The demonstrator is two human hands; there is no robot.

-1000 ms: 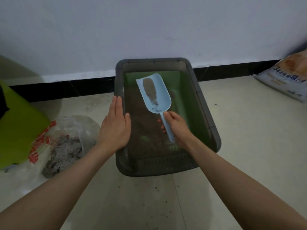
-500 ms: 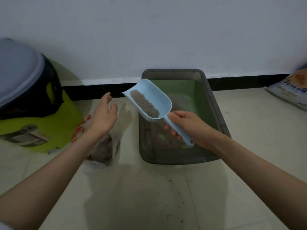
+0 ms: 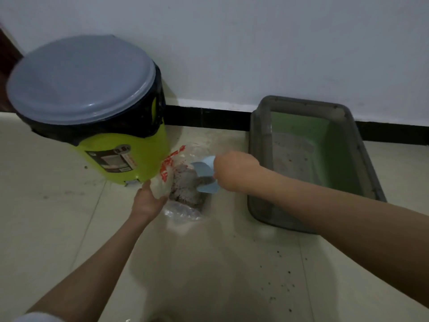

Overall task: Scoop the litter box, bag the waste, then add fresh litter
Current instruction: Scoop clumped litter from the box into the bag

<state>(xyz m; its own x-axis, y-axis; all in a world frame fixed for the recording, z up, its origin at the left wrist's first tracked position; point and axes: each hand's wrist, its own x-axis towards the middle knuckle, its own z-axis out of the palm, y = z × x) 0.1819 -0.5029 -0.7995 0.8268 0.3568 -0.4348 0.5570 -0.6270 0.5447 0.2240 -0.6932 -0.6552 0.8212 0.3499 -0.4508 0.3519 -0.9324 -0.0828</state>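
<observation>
My right hand (image 3: 234, 170) grips the handle of a light blue scoop (image 3: 205, 177), tipped on its side over the mouth of a clear plastic bag (image 3: 183, 206) with red print. Grey litter lies in the scoop's bowl and more fills the bag. The bag's left edge is held up by my left hand (image 3: 147, 201). To the right, against the wall, stands the grey litter box (image 3: 260, 140) with a green inner wall; a thin layer of litter covers its bottom.
A lime-green bin (image 3: 125, 156) with a grey lid and black liner stands just left of the bag, close to my left hand. Scattered litter grains (image 3: 283, 282) dot the tiled floor in front of the box. A white wall with black skirting runs behind.
My right hand carried the loaded scoop from the litter box leftward and tipped it over the bag. The left hand left the box rim and took hold of the bag's edge. My view swung left.
</observation>
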